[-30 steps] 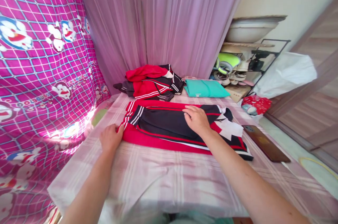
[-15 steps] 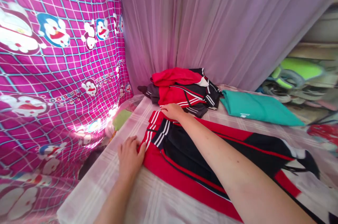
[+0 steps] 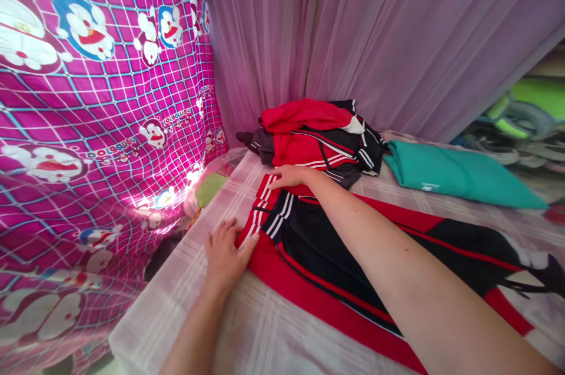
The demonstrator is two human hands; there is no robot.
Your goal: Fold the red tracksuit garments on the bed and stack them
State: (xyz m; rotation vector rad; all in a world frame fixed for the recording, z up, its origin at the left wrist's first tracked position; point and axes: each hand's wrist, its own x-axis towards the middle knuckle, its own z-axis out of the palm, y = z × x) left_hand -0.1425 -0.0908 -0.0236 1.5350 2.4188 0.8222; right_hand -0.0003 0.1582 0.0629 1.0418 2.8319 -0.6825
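A red and navy track garment (image 3: 353, 257) with white stripes lies stretched out flat across the checked bed sheet (image 3: 265, 334). My left hand (image 3: 226, 251) lies flat at the garment's near left corner, fingers spread, thumb on the striped cuff. My right hand (image 3: 289, 176) reaches across to the far left corner and rests on the red edge, fingers together and laid flat. My right forearm crosses over the garment. Neither hand has lifted any cloth.
A heap of red, black and grey clothes (image 3: 318, 136) sits just behind my right hand. A folded teal garment (image 3: 459, 175) lies to the right. A pink cartoon-print cloth (image 3: 97, 116) hangs on the left, a lilac curtain (image 3: 375, 33) behind. The bed's left edge (image 3: 159, 298) drops off.
My right hand went from the middle of the garment to its far left corner. My left hand stayed at the near corner and spread flatter. The view swung left and closer.
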